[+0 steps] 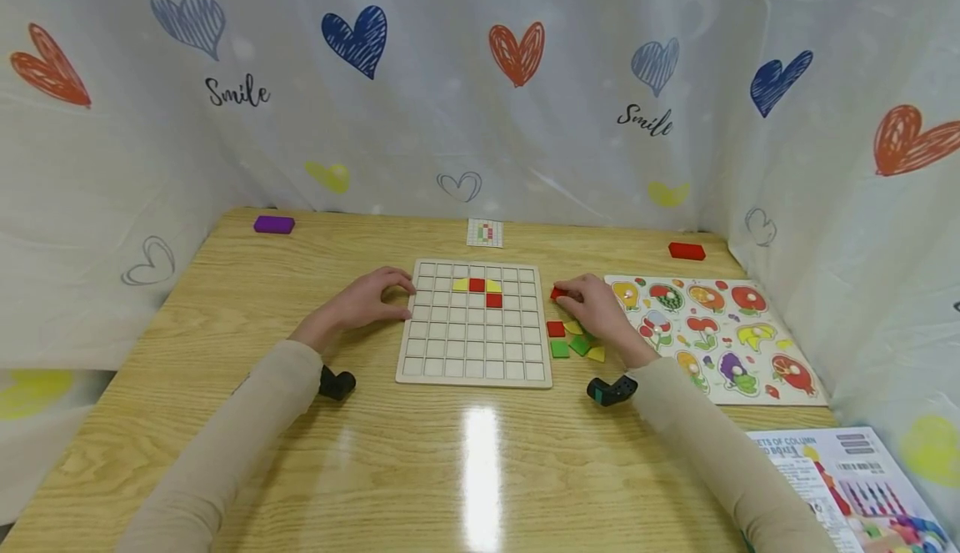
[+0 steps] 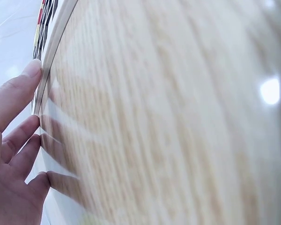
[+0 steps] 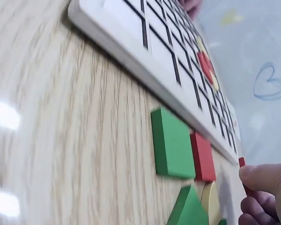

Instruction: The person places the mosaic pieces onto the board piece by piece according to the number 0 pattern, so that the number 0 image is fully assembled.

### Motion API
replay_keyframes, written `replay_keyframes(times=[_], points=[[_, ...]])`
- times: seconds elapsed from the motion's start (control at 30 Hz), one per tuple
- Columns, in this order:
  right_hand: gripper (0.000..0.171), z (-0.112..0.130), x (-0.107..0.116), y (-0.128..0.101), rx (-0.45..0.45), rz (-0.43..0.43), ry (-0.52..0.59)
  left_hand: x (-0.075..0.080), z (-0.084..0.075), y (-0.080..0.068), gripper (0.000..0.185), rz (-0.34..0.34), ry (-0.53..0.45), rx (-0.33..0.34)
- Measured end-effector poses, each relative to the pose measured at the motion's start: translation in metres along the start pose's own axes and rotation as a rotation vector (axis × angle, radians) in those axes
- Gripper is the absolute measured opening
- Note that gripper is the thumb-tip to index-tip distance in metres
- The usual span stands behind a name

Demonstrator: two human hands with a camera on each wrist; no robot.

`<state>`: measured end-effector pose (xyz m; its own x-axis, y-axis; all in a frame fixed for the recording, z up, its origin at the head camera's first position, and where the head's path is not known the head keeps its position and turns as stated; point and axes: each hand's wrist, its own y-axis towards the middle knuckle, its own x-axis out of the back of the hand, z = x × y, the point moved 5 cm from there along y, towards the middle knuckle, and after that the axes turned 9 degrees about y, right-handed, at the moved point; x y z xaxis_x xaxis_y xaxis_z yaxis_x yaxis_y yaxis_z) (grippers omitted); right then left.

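The left hand (image 1: 367, 296) rests with relaxed fingers touching the left edge of the grid board (image 1: 474, 344), with bare table (image 1: 247, 286) to its left. Just right of the board's top right edge, the right hand (image 1: 596, 307) pinches a red tile (image 1: 557, 293) on the table, with loose tiles (image 1: 573, 341) close below and a fruit puzzle (image 1: 738, 369) just to the right.

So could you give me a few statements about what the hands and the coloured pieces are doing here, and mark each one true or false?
1. The right hand pinches a red piece beside the grid board. True.
2. The left hand holds a green piece. False: it holds no piece; its fingers touch the board's left edge.
3. Red and yellow pieces already sit in the board's upper rows. True.
4. The purple block lies on the board. False: it lies at the table's far left corner.
5. Loose pieces lie left of the board. False: they lie to its right.
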<state>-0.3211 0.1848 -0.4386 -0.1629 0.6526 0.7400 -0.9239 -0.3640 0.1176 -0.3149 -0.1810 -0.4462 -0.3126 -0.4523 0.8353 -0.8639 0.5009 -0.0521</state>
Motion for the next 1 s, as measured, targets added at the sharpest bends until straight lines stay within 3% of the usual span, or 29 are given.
replay_keyframes(times=[0.23, 0.47, 1.0], points=[[0.033, 0.025, -0.013, -0.001, 0.009, -0.01, 0.097, 0.0, 0.0, 0.001, 0.038, -0.001, 0.012, 0.003], [0.031, 0.048, -0.035, -0.001, 0.001, 0.052, 0.179, 0.001, -0.001, 0.001, 0.038, -0.001, 0.016, 0.0], [0.028, 0.065, -0.058, 0.003, 0.065, 0.068, 0.123, 0.0, 0.001, 0.001, 0.037, 0.0, 0.013, -0.002]])
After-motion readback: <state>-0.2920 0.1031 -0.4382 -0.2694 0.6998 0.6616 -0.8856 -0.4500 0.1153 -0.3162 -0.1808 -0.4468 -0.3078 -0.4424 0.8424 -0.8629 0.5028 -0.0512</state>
